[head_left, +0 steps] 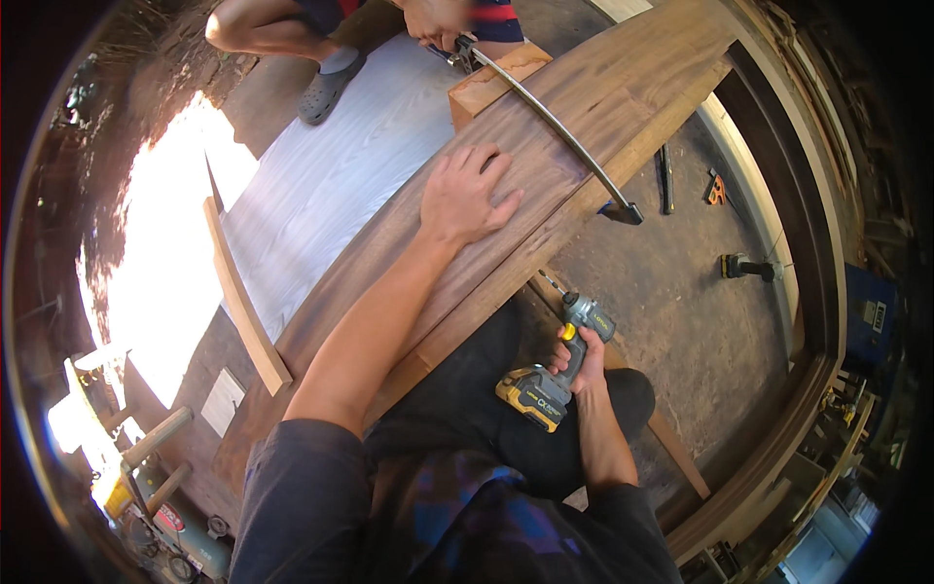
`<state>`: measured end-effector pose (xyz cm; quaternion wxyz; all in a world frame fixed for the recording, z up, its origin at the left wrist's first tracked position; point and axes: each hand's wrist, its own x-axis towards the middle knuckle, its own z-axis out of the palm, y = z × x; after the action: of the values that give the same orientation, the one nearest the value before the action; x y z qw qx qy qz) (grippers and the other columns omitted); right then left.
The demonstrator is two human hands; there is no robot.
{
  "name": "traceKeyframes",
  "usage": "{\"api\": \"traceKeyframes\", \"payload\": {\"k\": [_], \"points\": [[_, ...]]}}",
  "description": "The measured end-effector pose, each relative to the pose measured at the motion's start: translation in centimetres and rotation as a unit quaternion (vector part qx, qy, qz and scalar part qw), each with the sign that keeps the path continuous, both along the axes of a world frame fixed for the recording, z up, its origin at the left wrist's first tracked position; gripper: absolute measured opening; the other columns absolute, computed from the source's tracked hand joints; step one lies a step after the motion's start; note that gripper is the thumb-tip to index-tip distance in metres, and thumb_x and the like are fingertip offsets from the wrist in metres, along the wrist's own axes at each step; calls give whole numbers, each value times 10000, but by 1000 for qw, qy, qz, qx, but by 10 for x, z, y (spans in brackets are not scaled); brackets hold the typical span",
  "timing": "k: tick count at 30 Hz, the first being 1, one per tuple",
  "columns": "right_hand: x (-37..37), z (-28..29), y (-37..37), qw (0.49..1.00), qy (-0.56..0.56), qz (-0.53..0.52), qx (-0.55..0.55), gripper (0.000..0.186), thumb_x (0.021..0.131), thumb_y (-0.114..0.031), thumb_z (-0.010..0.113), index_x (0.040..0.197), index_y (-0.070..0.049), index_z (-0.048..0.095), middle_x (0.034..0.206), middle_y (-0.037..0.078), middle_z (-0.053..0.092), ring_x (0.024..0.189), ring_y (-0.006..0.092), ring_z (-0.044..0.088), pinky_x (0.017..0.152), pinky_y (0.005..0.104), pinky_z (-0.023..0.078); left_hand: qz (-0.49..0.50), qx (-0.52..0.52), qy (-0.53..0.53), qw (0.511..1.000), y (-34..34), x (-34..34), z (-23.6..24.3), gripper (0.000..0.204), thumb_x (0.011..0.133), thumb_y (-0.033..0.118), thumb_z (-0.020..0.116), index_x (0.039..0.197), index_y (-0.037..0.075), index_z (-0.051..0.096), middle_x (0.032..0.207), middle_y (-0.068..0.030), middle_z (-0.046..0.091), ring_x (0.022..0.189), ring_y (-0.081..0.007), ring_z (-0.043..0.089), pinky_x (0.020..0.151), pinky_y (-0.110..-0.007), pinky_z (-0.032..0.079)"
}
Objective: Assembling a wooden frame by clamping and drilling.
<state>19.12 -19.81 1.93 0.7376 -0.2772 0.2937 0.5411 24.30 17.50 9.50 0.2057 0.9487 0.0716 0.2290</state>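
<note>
My left hand (469, 195) rests on a wide brown wooden plank (404, 234), its fingers spread and holding nothing. My right hand (581, 358) is wrapped round the grip of a grey and yellow cordless drill (587, 316). The drill's bit points up and left at the plank's near edge; whether the tip touches the wood I cannot tell. A long bar clamp (555, 122) lies across the plank beyond my left hand, its lower jaw at the near edge. At the clamp's far end is a co-worker's hand (435, 21).
A second cordless drill (747, 267), an orange spring clamp (716, 187) and a dark bar (665, 180) lie on the floor inside a large dark wooden frame (793, 185). A pale board (331, 165) lies beyond the plank. A thin wooden strip (238, 292) leans at left.
</note>
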Motion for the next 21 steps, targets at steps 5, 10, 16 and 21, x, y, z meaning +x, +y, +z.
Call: {"api": "traceKeyframes", "payload": {"k": [5, 10, 16, 21], "points": [[0, -4, -2, 1000, 8, -9, 14, 392, 909, -467, 573, 1038, -98, 599, 644, 49, 518, 535, 210, 512, 590, 427, 494, -1, 0, 7, 1000, 1, 3, 0, 435, 833, 416, 718, 1158, 129, 681, 1204, -36, 626, 1135, -238, 590, 941, -406, 474], [1, -3, -1, 1000, -6, -1, 13, 381, 910, -458, 569, 1021, -95, 592, 641, 48, 516, 533, 214, 508, 596, 431, 498, -1, 1, 12, 1000, 0, 0, 0, 471, 832, 421, 733, 1185, 111, 694, 1244, -63, 646, 1133, -262, 607, 960, -409, 480], [-1, -4, -6, 1000, -13, -10, -13, 380, 916, -448, 559, 1046, -93, 602, 640, 51, 525, 530, 212, 517, 586, 422, 495, -3, 1, 6, 1000, -1, 1, 0, 464, 837, 425, 727, 1184, 119, 692, 1241, -61, 646, 1137, -258, 604, 964, -403, 475], [-6, 10, -2, 1000, -19, -21, -7, 458, 944, -457, 555, 1210, -88, 608, 650, 60, 535, 530, 209, 522, 585, 414, 497, -4, 7, 7, 1000, 3, -2, -1, 459, 836, 423, 729, 1179, 120, 694, 1235, -63, 648, 1135, -258, 606, 957, -403, 478]]}}
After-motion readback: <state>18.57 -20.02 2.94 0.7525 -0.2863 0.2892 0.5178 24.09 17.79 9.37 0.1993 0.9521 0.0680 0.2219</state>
